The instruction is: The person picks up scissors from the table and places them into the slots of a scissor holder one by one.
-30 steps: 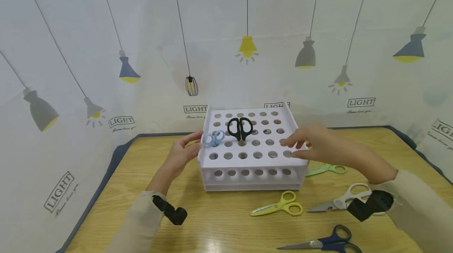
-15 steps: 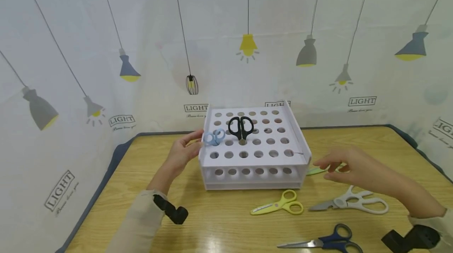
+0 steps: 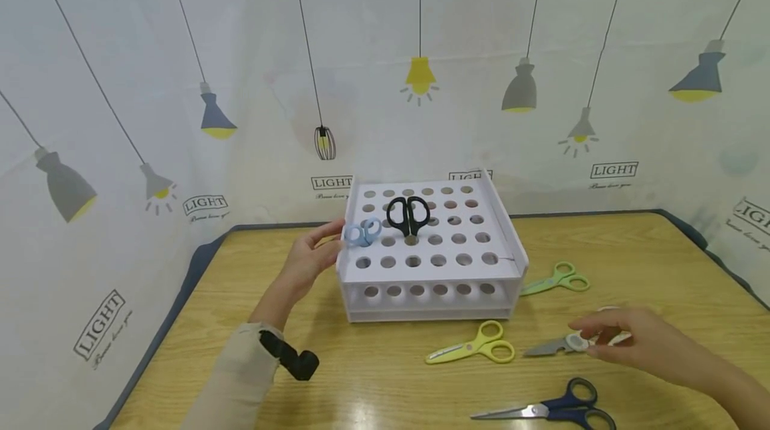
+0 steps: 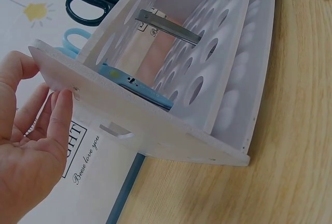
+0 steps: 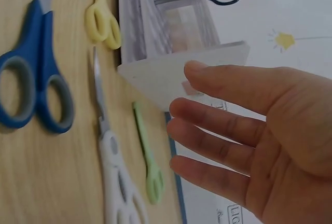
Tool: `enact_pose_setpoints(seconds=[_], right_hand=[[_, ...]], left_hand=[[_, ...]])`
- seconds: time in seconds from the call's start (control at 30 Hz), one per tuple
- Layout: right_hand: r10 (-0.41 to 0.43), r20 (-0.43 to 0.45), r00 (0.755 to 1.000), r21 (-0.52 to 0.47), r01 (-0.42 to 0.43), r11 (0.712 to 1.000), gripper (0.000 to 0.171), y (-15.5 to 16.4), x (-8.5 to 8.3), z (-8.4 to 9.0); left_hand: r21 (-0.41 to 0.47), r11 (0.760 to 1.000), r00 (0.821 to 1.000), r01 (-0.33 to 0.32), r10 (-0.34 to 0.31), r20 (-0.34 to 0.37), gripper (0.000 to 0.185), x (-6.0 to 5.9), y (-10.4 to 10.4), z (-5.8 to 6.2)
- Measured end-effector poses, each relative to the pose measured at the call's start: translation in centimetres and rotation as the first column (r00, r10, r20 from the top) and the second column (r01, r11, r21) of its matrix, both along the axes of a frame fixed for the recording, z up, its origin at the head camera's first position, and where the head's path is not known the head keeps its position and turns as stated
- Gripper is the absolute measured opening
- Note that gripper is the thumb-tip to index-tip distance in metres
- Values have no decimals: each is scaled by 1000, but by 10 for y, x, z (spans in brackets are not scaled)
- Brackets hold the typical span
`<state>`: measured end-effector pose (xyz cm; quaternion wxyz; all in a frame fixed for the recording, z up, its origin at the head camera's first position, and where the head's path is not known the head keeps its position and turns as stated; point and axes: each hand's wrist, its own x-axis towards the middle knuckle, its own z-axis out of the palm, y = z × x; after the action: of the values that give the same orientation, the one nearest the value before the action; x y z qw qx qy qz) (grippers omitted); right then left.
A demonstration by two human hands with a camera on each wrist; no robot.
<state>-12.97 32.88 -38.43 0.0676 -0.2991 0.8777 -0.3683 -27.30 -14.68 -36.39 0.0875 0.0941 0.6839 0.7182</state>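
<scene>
A white rack point(image 3: 499, 266) with rows of round holes stands mid-table. Black scissors point(image 3: 408, 216) and light blue scissors point(image 3: 363, 233) stand blade-down in its holes. My left hand point(image 3: 313, 256) rests on the rack's left side, its fingers point(image 4: 57, 123) straight against the side plate and the thumb at the top corner. My right hand point(image 3: 607, 336) hovers with straight fingers point(image 5: 218, 130) just over the white scissors point(image 3: 562, 345), holding nothing. The white scissors point(image 5: 116, 182) lie flat on the table.
Yellow scissors point(image 3: 475, 346) lie in front of the rack, green scissors point(image 3: 556, 281) at its right, and blue scissors point(image 3: 553, 411) near the front edge. The wooden table point(image 3: 385, 376) is walled by a lamp-printed backdrop point(image 3: 240, 82).
My right hand has left the rack's right side and moved down toward me, over the white scissors. The left hand and rack have not moved.
</scene>
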Motion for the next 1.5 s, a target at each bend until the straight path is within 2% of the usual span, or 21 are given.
enact_pose_setpoints(seconds=[0.2, 0.3, 0.4, 0.53, 0.6, 0.67, 0.77, 0.8, 1.0, 1.13, 1.27, 1.5], right_hand=[[17, 102, 995, -57, -11, 998, 32, 13, 10, -19], [51, 124, 991, -96, -40, 995, 40, 18, 13, -29], [95, 71, 993, -121, -86, 989, 46, 20, 16, -38], [98, 69, 993, -130, -89, 988, 44, 19, 22, -46], [66, 127, 990, -118, -51, 992, 36, 19, 27, -48], [27, 223, 974, -116, -1, 993, 31, 17, 31, -49], [-10, 320, 947, -134, 56, 989, 31, 16, 36, -54], [-12, 329, 944, -146, 63, 987, 32, 15, 36, -56], [12, 264, 964, -191, 41, 981, 39, 14, 39, -68], [-27, 280, 960, -157, 74, 985, 37, 13, 40, -71], [-66, 245, 967, -121, 98, 988, 40, 9, 40, -71], [-77, 222, 972, -132, 108, 985, 35, 5, 42, -72]], left_hand=[[9, 1000, 1000, -2, 2, -2, 48, -1, 1, 0], [11, 1000, 1000, -6, 6, -5, 49, -1, 0, 0], [17, 1000, 1000, -13, 13, 1, 49, -1, -1, 0], [22, 1000, 1000, -18, 18, 12, 49, 0, -2, 1], [18, 1000, 1000, -17, 17, 15, 49, 1, -3, 2], [7, 1000, 1000, -16, 16, 16, 49, 1, -3, 2], [-4, 1000, 1000, -16, 16, 19, 49, 2, -3, 3], [-5, 1000, 1000, -18, 18, 21, 49, 2, -3, 3], [3, 1000, 1000, -17, 16, 19, 48, 2, -2, 3], [2, 1000, 1000, -16, 16, 20, 48, 1, -2, 3], [-2, 1000, 1000, -13, 13, 18, 48, 1, -2, 2], [18, 1000, 1000, -13, 13, 17, 48, 1, 0, 2]])
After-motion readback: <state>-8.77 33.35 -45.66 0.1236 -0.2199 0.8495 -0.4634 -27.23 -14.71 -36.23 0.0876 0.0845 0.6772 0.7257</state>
